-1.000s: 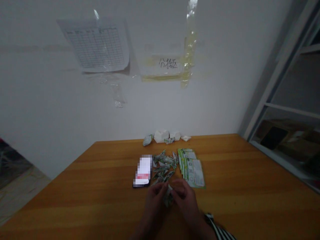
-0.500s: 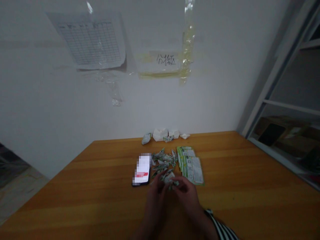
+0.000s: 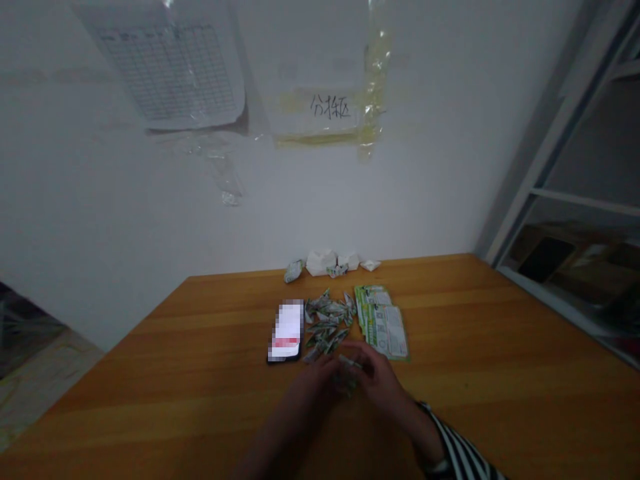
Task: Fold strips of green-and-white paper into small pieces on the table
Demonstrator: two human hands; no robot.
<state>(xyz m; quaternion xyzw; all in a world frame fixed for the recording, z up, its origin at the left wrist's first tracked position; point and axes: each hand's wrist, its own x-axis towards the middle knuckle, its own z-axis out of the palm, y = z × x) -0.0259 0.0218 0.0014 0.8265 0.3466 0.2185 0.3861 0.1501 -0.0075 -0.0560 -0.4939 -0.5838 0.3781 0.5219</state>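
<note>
Both my hands meet low over the wooden table (image 3: 500,373), pinching one small folded green-and-white paper piece (image 3: 349,375) between their fingertips. My left hand (image 3: 315,387) closes on its left side and my right hand (image 3: 376,377) on its right, a striped sleeve behind it. Just beyond my fingers lies a pile of several similar folded paper pieces (image 3: 327,323). A phone (image 3: 287,331) with a lit screen lies left of the pile. A stack of flat green printed slips (image 3: 383,323) lies to its right.
Crumpled white papers (image 3: 330,263) sit at the table's far edge against the white wall. A printed sheet (image 3: 170,67) and a taped label (image 3: 327,110) hang on the wall. A metal shelving unit (image 3: 575,200) stands at the right.
My hands, still holding the folded piece, have shifted a little up and right towards the pile. The view has tilted slightly, so the wall papers sit lower left.
</note>
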